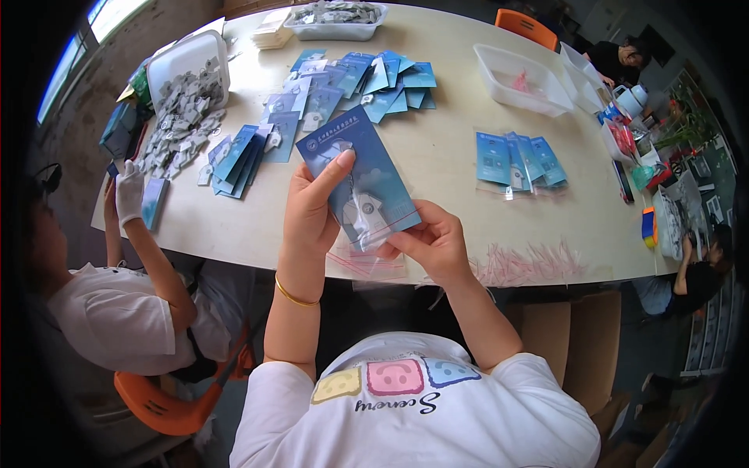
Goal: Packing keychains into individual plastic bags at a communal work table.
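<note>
Above the table's near edge, my left hand (314, 199) grips a blue printed card (382, 171), thumb pressed on its face. A white T-shirt-shaped keychain (365, 212) hangs on a short chain against the card. My right hand (438, 240) is closed at the card's lower right corner, pinching a clear zip bag (373, 235) with a red seal line. The bag covers the card's lower end; how far up it reaches is hard to see. Below my hands, more clear zip bags (363, 264) lie on the table edge.
Piled blue cards (355, 74) with keychains lie ahead, and bagged cards (521, 162) to the right. Grey keychains (183, 109) spill from a white tub at left. Pink strips (530, 264) line the near edge. Beside me, a person (133, 304) handles cards; others sit at right.
</note>
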{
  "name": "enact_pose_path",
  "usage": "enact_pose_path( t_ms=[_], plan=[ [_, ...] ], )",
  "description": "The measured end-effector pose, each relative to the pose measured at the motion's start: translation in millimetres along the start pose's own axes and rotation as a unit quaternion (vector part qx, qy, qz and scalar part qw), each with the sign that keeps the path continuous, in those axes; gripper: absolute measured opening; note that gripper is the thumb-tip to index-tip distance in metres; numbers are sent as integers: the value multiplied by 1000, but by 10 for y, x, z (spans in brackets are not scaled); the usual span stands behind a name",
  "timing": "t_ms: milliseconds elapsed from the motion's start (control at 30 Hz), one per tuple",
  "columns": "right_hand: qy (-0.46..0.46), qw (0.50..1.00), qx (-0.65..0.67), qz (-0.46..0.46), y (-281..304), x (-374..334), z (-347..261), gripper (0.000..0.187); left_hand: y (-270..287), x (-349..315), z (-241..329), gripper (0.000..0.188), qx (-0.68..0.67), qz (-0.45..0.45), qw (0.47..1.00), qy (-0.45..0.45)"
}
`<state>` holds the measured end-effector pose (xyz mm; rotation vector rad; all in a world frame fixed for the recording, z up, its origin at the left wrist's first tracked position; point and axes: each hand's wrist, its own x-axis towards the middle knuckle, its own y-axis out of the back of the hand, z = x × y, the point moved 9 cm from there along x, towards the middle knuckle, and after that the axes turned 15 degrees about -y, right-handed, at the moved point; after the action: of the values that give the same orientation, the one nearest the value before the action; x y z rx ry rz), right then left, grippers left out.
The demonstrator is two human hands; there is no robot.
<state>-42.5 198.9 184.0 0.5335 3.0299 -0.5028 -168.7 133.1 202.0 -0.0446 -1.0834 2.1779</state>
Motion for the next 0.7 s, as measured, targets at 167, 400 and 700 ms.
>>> enact_pose_path(
  t_ms=[167, 400, 700],
  plan=[
    [132, 983, 3, 124, 260, 37, -96, 26, -46, -163, -187, 16, 1, 11, 1000, -6],
    [-36, 990, 84, 108, 438, 188, -54, 31, 163, -146, -433, 29, 157, -93, 982, 57],
    [-10, 918, -227, 326, 2065, 114, -673, 34, 1870, 807, 1250, 58, 804, 88, 501, -308]
  ],
)
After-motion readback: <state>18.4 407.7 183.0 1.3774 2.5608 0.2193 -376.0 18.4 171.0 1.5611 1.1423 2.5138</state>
